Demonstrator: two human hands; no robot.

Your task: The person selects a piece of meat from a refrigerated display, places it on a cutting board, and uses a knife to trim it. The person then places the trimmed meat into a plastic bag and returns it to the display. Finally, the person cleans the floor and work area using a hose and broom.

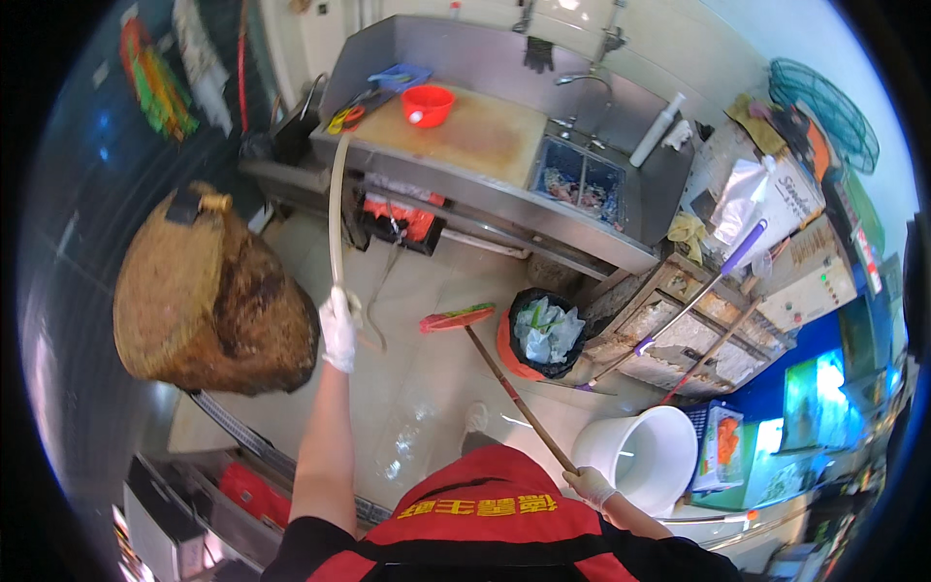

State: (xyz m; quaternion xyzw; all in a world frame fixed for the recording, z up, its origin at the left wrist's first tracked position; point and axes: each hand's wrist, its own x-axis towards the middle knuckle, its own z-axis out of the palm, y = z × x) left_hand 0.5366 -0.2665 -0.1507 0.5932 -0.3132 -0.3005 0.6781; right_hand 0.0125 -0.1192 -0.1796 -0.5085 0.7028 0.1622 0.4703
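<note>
My left hand (340,331), in a white glove, is stretched forward and closed around a long pale tube (336,211), apparently a hose. The tube runs up to the front edge of the steel counter (465,171). My right hand (590,485), gloved too, is low at the right and grips the wooden handle (520,400) of a broom. The broom head (458,318), pink-red with some green, rests on the wet tiled floor (407,407) left of a lined bin (545,331) holding plastic bags. A thin brownish hose or cord (374,298) trails on the floor beyond my left hand.
A large wooden chopping block (167,291) stands at left, a wooden-handled tool (216,202) on it. The counter carries a red bowl (428,106), scissors (347,118) and a sink (578,182) with scraps. A white tub (640,458) and a leaning purple-handled pole (691,305) are at right.
</note>
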